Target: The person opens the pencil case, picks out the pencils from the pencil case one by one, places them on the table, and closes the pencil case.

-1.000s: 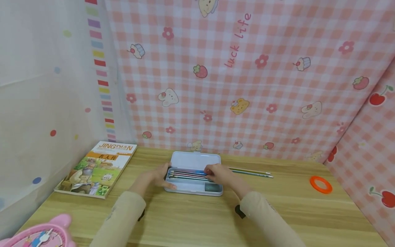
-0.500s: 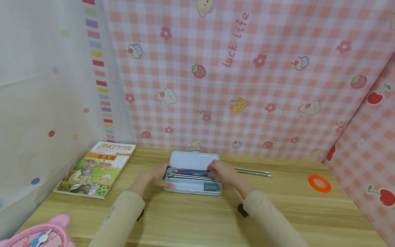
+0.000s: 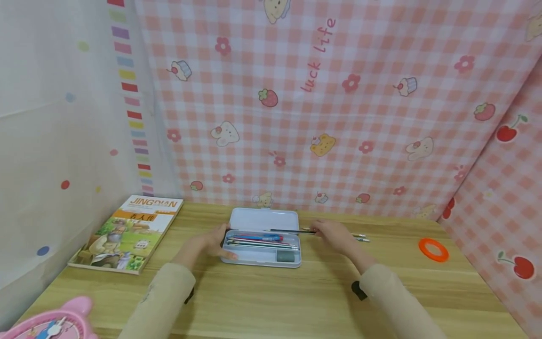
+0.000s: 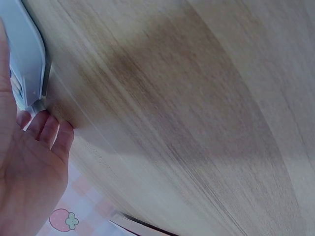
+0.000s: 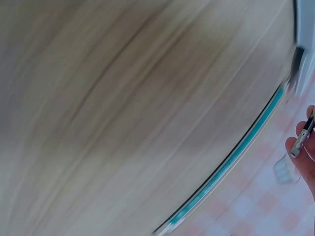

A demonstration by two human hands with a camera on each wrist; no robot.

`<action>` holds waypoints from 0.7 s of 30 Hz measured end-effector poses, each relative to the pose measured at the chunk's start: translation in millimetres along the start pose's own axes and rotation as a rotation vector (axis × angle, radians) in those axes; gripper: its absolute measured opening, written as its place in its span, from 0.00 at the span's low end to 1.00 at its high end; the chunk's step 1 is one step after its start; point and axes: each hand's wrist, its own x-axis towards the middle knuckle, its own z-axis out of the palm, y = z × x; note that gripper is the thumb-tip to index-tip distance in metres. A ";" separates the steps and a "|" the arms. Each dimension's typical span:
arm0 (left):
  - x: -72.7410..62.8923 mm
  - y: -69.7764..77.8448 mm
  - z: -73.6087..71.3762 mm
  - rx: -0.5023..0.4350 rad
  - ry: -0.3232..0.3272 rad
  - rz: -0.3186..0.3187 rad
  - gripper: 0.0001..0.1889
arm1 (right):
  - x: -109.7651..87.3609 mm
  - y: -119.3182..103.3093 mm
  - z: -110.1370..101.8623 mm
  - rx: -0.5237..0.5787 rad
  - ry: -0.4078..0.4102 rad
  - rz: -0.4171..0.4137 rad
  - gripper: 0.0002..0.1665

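Observation:
A white pencil case (image 3: 263, 219) lies on the table with its lid raised. Inside are several pencils (image 3: 258, 243), a blue and red pen (image 3: 271, 238) and a dark grey-green block (image 3: 285, 256). My left hand (image 3: 213, 241) grips the case's left end, thumb at the front; its fingers bend at the case's corner in the left wrist view. Right of the case, my right hand (image 3: 334, 235) pinches a dark pencil (image 3: 290, 231) near its end, the point facing left over the case. In the right wrist view, the pencil's silvery end (image 5: 299, 143) shows between the fingertips.
Partly behind the right hand, pencils (image 3: 363, 239) lie on the table. An orange ring (image 3: 434, 249) is farther right. At left are a book (image 3: 127, 235) and a pink clock (image 3: 55, 322). A checked cloth (image 3: 271, 141) hangs behind the table.
My right hand has lifted a dark pencil out of the case and moved right with it. The blue and red pen now shows fully in the case. My left hand stays at the case.

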 end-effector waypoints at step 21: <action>-0.1 -1.8 1.4 -0.038 -0.004 0.019 0.52 | -67.5 62.4 -12.3 -0.026 -0.054 0.094 0.10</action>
